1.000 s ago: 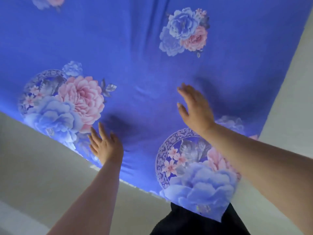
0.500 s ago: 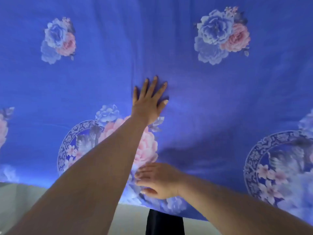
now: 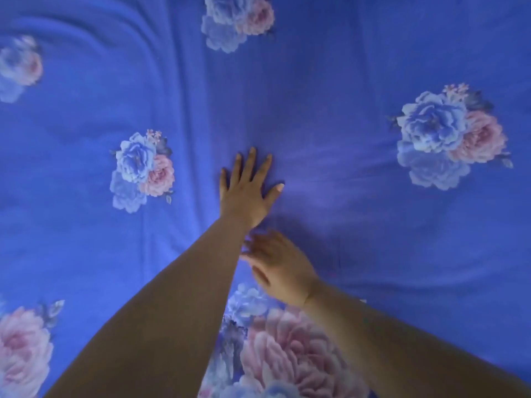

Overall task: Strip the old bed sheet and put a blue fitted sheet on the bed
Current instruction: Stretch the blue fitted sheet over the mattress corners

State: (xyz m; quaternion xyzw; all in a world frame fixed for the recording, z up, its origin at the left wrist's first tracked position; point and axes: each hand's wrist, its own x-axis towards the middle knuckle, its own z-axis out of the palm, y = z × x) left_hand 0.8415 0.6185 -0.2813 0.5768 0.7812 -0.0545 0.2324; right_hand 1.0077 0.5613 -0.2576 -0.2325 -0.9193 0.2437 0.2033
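Both hands on blue fitted sheet (image 3: 359, 81)
We see L hand (image 3: 247, 193) flat, fingers wide; R hand (image 3: 283, 265) blurred, fingers straight, holding nothing.

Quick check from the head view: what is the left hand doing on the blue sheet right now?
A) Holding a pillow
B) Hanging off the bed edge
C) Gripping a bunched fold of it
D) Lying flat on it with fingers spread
D: the left hand lies palm down on the blue sheet, its fingers straight and spread, gripping nothing.
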